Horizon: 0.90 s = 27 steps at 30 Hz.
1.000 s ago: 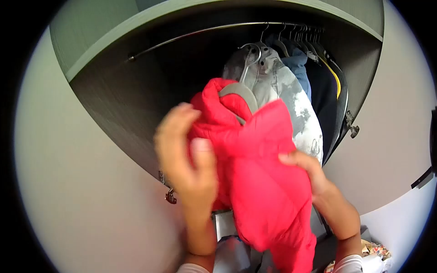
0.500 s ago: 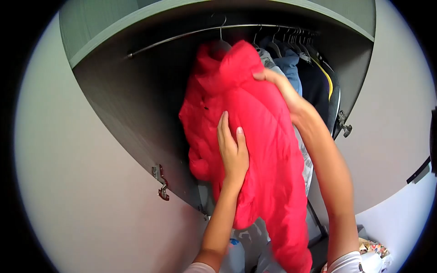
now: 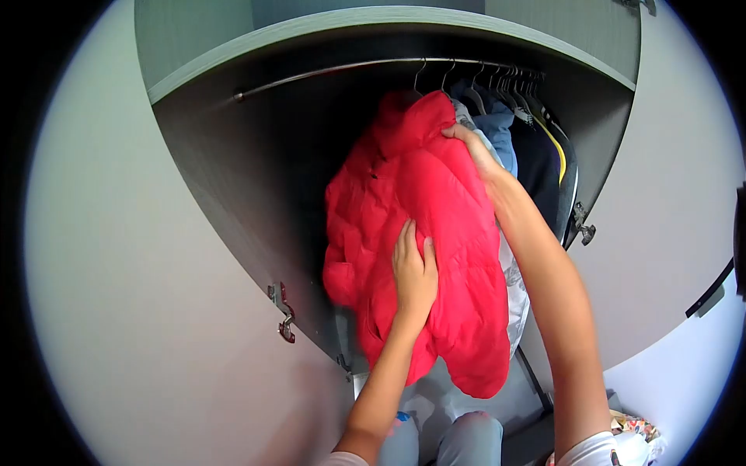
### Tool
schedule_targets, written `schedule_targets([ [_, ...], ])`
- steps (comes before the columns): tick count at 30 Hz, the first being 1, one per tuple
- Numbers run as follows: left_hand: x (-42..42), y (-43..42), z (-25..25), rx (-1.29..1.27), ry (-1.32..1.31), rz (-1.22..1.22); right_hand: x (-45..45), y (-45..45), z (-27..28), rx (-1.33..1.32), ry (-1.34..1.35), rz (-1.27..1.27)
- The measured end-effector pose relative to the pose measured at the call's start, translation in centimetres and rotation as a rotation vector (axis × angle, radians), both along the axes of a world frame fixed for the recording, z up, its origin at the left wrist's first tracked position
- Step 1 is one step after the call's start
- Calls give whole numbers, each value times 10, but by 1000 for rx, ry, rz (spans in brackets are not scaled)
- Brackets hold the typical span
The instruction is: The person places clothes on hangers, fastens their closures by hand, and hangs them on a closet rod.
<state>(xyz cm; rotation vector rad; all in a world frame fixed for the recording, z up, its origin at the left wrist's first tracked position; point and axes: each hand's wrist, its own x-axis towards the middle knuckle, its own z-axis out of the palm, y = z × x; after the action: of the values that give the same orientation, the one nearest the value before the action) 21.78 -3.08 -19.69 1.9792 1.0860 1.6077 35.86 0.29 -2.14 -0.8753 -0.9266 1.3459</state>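
A red puffer jacket (image 3: 458,272) hangs from the metal rail (image 3: 334,68) inside the wardrobe, the hook of its hanger (image 3: 420,78) over the rail. My left hand (image 3: 414,268) lies flat against the front of the jacket, fingers stretched upward. Near the jacket's shoulder, my right hand (image 3: 470,147) has its thumb on the red fabric, and its other fingers are hidden behind. Just to the right of the jacket hangs a grey and white garment (image 3: 514,295).
Further right on the rail are a blue garment (image 3: 497,132), dark clothes (image 3: 538,171) and several hangers. Open doors (image 3: 186,295) with metal hinges (image 3: 284,314) flank the wardrobe. A patterned bundle (image 3: 633,426) lies at the lower right.
The red jacket has gone up onto the rail and then slid right, against the other clothes. My left hand has come to its front, my right hand up to its shoulder.
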Motion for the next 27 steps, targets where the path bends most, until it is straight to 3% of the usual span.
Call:
schedule_targets([
  [5, -4, -10, -27, -29, 15, 21, 4, 12, -9, -30, -14, 29],
  [16, -3, -9, -29, -51, 62, 46, -8, 13, -17, -3, 33, 73],
  [24, -8, -6, -41, -98, 97, 48, -4, 21, -30, 12, 183, 110],
  [27, -10, -8, -49, -206, 220, 112, -6, 14, -29, -35, 251, 98],
])
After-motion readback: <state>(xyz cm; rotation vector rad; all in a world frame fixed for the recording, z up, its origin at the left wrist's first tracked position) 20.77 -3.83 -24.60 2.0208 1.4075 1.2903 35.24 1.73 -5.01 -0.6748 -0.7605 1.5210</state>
